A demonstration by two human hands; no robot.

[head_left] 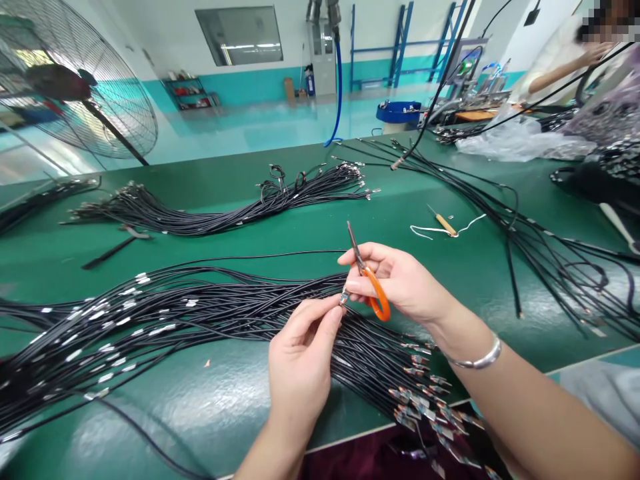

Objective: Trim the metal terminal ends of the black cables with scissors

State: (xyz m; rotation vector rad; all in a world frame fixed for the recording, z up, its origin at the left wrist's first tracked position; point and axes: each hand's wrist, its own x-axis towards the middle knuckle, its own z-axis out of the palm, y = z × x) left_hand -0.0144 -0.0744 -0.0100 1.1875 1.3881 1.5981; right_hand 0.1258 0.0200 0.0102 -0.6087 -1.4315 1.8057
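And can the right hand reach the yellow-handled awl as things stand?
Probably yes: bare green tabletop lies between the right hand and the yellow-handled awl, though holding orange-handled scissors may hinder its grasp.

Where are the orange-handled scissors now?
In the head view, just right of centre, the scissors are in the right hand, beside the left hand.

Orange-handled scissors point(369, 274) are slanting just beside a small silvery connector point(344, 297); black cables point(240, 301) are lying bundled beneath both.
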